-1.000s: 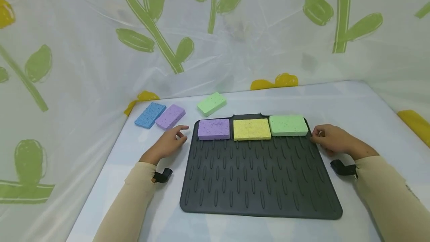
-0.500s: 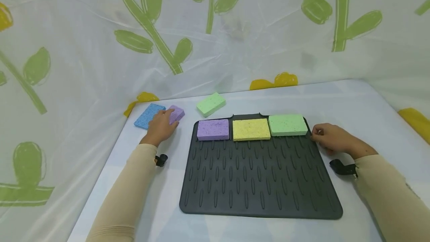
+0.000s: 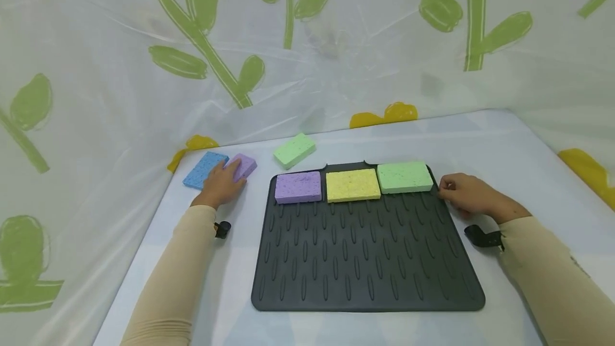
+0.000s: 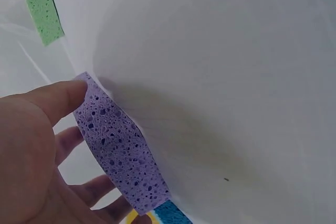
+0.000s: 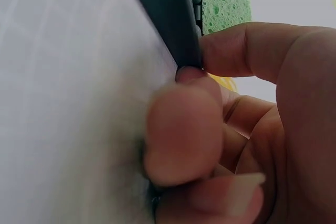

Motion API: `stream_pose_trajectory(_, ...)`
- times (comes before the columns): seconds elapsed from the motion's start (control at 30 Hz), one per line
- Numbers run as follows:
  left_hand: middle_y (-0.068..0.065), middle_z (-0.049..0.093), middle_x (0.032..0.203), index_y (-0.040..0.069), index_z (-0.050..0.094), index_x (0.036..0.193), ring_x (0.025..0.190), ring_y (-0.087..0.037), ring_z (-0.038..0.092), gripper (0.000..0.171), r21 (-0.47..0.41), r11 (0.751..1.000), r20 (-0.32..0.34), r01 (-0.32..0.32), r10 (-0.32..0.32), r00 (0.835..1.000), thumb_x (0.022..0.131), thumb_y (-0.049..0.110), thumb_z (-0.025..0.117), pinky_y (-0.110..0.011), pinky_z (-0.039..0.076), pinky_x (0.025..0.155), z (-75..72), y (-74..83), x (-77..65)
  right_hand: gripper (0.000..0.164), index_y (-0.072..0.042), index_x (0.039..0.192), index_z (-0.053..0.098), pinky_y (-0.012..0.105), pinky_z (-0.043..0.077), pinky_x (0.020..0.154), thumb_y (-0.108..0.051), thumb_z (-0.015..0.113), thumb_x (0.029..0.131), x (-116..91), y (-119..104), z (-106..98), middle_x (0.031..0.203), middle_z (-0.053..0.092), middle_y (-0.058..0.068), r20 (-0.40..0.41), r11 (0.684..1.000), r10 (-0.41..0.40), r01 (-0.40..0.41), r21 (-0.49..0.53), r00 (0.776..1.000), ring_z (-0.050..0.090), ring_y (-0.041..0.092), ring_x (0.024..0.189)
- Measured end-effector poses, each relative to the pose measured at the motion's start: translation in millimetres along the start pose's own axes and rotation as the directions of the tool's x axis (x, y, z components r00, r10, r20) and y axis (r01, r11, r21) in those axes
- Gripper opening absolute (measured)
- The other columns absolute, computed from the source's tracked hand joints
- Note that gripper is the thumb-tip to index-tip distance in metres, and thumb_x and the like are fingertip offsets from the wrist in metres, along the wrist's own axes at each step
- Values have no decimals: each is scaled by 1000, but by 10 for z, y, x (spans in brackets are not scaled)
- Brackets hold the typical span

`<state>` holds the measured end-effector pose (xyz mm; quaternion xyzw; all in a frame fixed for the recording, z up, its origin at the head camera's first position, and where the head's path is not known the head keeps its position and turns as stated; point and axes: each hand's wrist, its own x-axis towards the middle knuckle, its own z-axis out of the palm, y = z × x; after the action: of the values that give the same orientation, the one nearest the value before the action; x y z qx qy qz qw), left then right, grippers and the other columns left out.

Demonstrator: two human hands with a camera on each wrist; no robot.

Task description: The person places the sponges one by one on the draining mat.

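Purple sponge (image 3: 246, 166) gripped by left hand (image 3: 221, 185), lengthwise away rightward, right hand (image 3: 468, 194) pinching mat (image 3: 367, 260)

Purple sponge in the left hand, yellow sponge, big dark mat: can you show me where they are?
Held purple sponge (image 4: 121, 150): left wrist view, middle of its holey face.
Yellow sponge (image 3: 353, 184): head view, middle of its top.
Dark mat (image 3: 367, 256): head view, its bare ridged part.

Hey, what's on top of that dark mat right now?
Three sponges lie along the far edge of the dark mat: purple, yellow and green, left to right. The mat's surface directly beneath them is covered and can't be seen.
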<state>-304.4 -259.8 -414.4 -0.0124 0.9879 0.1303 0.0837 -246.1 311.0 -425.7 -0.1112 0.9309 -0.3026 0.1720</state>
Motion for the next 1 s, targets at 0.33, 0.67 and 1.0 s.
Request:
stream_pose_trajectory(0.33, -31, 13, 162, 22, 15, 162, 145, -59, 18, 66, 36, 999, 60, 2, -5, 998, 105, 37, 46, -74, 25, 108, -64, 26, -14, 19, -4, 95, 58, 33, 43, 49, -20, 49, 101, -6, 27, 15, 56, 49, -1, -9, 1000, 24, -24, -4, 1000, 50, 16, 47)
stream_pose_trajectory(0.67, -37, 17, 158, 21, 17, 161, 143, -59, 21, 68, 26, 1000, 54, -11, 10, 998, 104, 39, 49, -72, 27, 109, -58, -36, -100, 21, -3, 96, 59, 33, 45, 49, -22, 50, 101, 18, 30, -1, 59, 50, 0, -3, 1000, 19, -18, 18, 1000, 52, 16, 48)
stream_pose_trajectory(1.0, -41, 19, 155, 21, 21, 160, 141, -60, 23, 70, 32, 999, 37, -18, 17, 999, 102, 40, 55, -74, 31, 105, 28, -68, -222, 21, -3, 97, 59, 33, 45, 49, -22, 50, 102, 19, 25, -20, 58, 50, 0, -8, 999, 21, -20, 28, 1000, 51, 17, 47)
